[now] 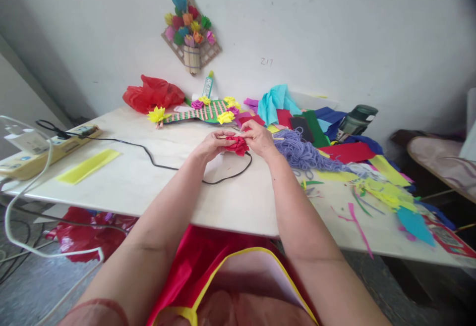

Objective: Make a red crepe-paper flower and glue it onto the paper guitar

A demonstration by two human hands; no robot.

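Pinched red paper flower (238,144) between left hand (211,146) and right hand (259,138), petals formed, not yet joined to striped board (201,113).

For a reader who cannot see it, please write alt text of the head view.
Two bare hands, left hand and right hand, hold a red paper flower over a white table. A black cable curves beneath it; purple yarn and coloured paper scraps lie to the right, a yellow paper strip to the left.
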